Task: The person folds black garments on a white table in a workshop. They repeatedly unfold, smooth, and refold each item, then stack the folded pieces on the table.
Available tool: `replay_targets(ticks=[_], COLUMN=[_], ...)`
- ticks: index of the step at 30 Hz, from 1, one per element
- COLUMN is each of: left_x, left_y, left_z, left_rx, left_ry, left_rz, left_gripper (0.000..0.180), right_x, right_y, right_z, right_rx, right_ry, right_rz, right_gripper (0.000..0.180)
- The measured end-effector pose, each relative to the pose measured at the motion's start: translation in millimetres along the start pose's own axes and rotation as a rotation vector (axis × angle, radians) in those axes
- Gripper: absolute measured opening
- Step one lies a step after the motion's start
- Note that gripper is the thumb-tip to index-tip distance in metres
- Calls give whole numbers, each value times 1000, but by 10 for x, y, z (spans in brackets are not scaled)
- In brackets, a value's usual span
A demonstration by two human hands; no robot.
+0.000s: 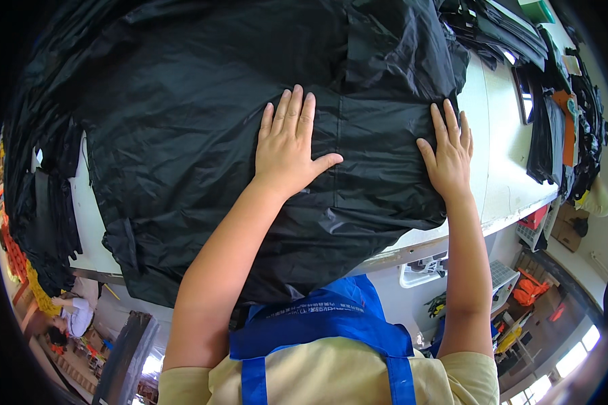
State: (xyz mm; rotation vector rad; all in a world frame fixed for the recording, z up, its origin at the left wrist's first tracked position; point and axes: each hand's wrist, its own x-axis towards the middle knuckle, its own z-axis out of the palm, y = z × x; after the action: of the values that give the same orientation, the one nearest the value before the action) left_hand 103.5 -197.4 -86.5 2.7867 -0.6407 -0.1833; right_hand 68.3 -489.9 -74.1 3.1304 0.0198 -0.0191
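At the tabletop's point(496, 128) left edge lies a heap of dark cloth point(50, 209). Beside it, 1 large, creased black fabric sheet point(196, 148) covers the tabletop's middle and droops over the near edge, above a blue apron point(317, 324). The left hand point(285, 152) lies flat on the sheet, 4 fingers slightly parted, thumb spread wide; the right hand point(450, 158) rests open at its right border, fingers fanned. Folded black pieces point(510, 30) lie toward the tabletop's far right

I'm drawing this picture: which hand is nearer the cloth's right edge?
The right hand, at the right edge of the cloth; the left hand lies farther in.
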Motion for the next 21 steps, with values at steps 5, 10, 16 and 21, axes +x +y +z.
replay_targets(ticks=[5,10,16,21], left_x=[-864,-2339,-2846,-2898], left_y=[55,82,-153,-881], left_z=[-441,-384,-101,-765], left_rx=[-168,-255,-317,253], left_ry=[116,-263,-183,829], left_rz=[185,-28,-21,-717], left_gripper=[69,64,59,33], right_x=[-145,-701,-832,-1228], right_y=[-132,-291,-553,-1299], right_z=[-346,-591,-299,-309], right_rx=[215,509,162,419], right_ry=[65,-203,-165,32], right_rz=[-63,-393,-160,-423], right_gripper=[55,39,11,29])
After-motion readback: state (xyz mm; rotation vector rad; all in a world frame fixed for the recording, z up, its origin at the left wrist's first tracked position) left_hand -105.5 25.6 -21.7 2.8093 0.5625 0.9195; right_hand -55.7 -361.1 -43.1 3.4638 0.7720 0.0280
